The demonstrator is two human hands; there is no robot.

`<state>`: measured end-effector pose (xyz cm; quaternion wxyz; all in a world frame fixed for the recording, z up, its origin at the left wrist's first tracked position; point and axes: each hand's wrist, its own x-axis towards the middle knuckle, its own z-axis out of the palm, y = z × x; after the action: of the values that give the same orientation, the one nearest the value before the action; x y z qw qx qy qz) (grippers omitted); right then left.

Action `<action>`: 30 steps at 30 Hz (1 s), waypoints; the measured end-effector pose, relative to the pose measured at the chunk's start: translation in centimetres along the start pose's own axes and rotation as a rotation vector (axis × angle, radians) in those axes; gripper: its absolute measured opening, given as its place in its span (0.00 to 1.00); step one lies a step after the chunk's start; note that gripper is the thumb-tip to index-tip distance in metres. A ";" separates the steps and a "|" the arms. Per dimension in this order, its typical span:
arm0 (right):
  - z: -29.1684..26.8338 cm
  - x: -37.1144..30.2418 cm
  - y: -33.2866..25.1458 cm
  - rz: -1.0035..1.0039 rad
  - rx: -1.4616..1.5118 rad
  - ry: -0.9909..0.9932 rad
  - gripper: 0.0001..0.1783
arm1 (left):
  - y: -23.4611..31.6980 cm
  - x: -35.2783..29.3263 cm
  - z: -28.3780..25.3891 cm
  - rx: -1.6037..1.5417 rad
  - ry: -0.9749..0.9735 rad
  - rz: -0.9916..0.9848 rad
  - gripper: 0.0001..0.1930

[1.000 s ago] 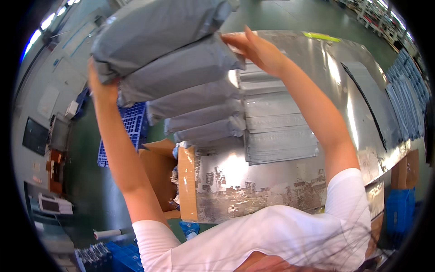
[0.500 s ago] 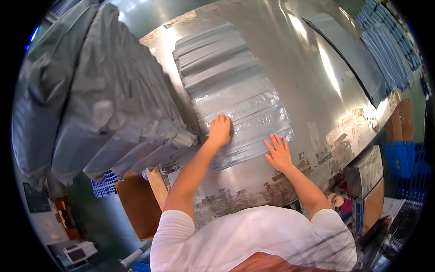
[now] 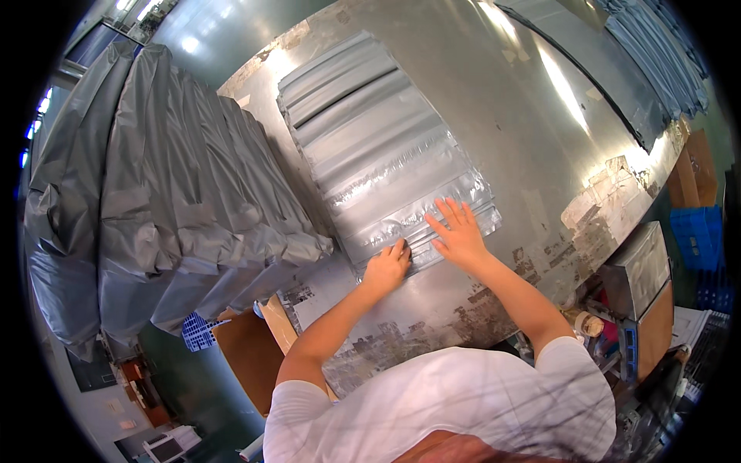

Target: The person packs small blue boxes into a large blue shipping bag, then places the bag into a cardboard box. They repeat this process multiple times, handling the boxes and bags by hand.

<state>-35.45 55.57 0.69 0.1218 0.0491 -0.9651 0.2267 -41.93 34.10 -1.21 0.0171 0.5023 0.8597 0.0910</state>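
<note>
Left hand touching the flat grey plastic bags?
Touching. In the head view, the left hand rests curled on the near end of the flat grey plastic bags.

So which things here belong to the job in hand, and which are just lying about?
Job in hand:
- flat grey bags, overlapping, at both hands
- metal table
- probably the bulging grey packages

Apparently just lying about:
- open cardboard box, left
- blue crate, right
</note>
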 end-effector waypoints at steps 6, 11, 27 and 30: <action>3.8 -1.3 1.8 0.008 -0.102 -0.160 0.31 | -6.2 6.4 -1.5 0.094 0.261 -0.238 0.20; 3.9 -1.2 1.8 -0.004 -0.125 -0.157 0.30 | -11.0 8.7 1.4 0.290 0.117 -0.283 0.14; 2.4 -0.7 -1.2 -0.197 0.116 -0.004 0.25 | 0.1 -0.2 1.5 0.152 0.091 0.050 0.16; 1.4 3.1 -0.7 -0.071 -0.028 0.085 0.27 | 1.2 -0.3 0.9 0.095 -0.008 -0.004 0.17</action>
<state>-38.62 54.16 0.59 0.1712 0.0722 -0.9597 0.2107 -40.69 34.56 -1.92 -0.0031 0.5014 0.8639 0.0480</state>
